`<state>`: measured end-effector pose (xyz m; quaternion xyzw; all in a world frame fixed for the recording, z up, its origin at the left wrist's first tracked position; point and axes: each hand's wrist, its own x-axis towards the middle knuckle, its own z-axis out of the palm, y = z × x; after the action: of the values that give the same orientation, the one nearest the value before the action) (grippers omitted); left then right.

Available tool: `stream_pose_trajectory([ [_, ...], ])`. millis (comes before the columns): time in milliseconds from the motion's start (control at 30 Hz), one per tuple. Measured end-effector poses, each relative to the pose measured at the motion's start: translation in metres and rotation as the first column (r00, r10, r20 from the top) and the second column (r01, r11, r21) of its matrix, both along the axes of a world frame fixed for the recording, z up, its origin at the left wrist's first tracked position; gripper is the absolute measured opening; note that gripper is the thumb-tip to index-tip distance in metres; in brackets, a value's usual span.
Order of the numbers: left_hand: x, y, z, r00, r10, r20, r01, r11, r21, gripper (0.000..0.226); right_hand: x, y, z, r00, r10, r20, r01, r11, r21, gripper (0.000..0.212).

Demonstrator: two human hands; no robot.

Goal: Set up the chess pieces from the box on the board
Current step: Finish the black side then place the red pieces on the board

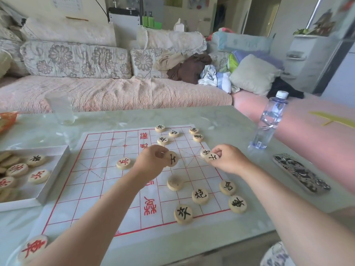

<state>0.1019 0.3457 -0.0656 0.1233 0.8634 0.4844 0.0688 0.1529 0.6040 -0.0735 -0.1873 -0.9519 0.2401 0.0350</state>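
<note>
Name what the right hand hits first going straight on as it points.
Probably the neighbouring black piece just beyond the held piece that the right hand pinches, though depth is unclear.

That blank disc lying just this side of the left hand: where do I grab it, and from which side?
Pinch the blank disc by its rim, at two opposite edges, coming straight down from above. It lies flat on the board, so only the rim offers a hold, and the nearest piece lies clear of it, leaving room for fingers.
</note>
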Motion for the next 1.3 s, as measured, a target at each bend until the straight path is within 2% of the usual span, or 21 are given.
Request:
stream_pose_trajectory([
  [200, 0.006, 0.013, -0.004, 0.996, -0.021, 0.087, 0.012, 0.995, 0.1, 0.019, 0.002, 0.007, 0.001, 1.0, 0.023, -0.009, -0.022, 0.999, 0.033, 0.038],
  [333, 0.008, 0.016, -0.004, 0.994, -0.018, 0.111, 0.002, 0.99, 0.141, 0.022, 0.005, 0.007, -0.001, 0.998, 0.022, 0.066, -0.026, 0.997, 0.068, 0.031],
  [433, 0.008, 0.017, -0.003, 0.99, -0.014, 0.143, -0.013, 0.982, 0.186, 0.02, 0.002, -0.002, 0.006, 0.999, 0.049, 0.003, -0.049, 0.991, 0.126, 0.022],
  [533, 0.008, 0.019, -0.001, 0.984, -0.002, 0.18, -0.041, 0.971, 0.235, 0.023, -0.002, -0.021, 0.017, 0.977, 0.155, -0.149, -0.157, 0.988, -0.003, 0.02],
  [633, 0.008, 0.022, 0.0, 0.979, 0.017, 0.202, -0.069, 0.964, 0.255, 0.026, -0.001, -0.048, 0.026, 0.936, 0.3, -0.186, -0.329, 0.932, -0.154, 0.036],
  [900, 0.003, 0.026, 0.0, 0.968, 0.042, 0.247, -0.12, 0.944, 0.307, 0.017, -0.015, -0.063, 0.022, 0.896, 0.351, -0.272, -0.409, 0.89, -0.2, 0.03],
  [967, 0.0, 0.029, 0.0, 0.978, 0.052, 0.2, -0.102, 0.964, 0.246, 0.015, -0.017, -0.06, 0.023, 0.896, 0.362, -0.258, -0.419, 0.882, -0.218, 0.029],
  [1067, -0.013, 0.031, 0.0, 1.0, 0.021, -0.017, -0.022, 0.998, -0.06, 0.017, -0.026, -0.045, 0.023, 0.915, 0.293, -0.276, -0.351, 0.917, -0.19, 0.027],
  [1133, -0.025, 0.03, 0.0, 0.988, -0.038, -0.15, 0.0, 0.97, -0.242, 0.023, -0.037, -0.027, 0.021, 0.944, 0.15, -0.293, -0.19, 0.975, -0.113, 0.025],
  [1200, -0.036, 0.025, -0.005, 0.964, -0.103, -0.246, 0.008, 0.934, -0.358, 0.028, -0.046, -0.008, 0.019, 0.96, -0.014, -0.279, -0.001, 0.999, -0.054, 0.02],
  [1300, -0.047, 0.02, -0.013, 0.955, -0.174, -0.239, 0.049, 0.891, -0.452, 0.036, -0.058, 0.013, 0.01, 0.95, -0.153, -0.273, 0.138, 0.988, -0.073, 0.017],
])
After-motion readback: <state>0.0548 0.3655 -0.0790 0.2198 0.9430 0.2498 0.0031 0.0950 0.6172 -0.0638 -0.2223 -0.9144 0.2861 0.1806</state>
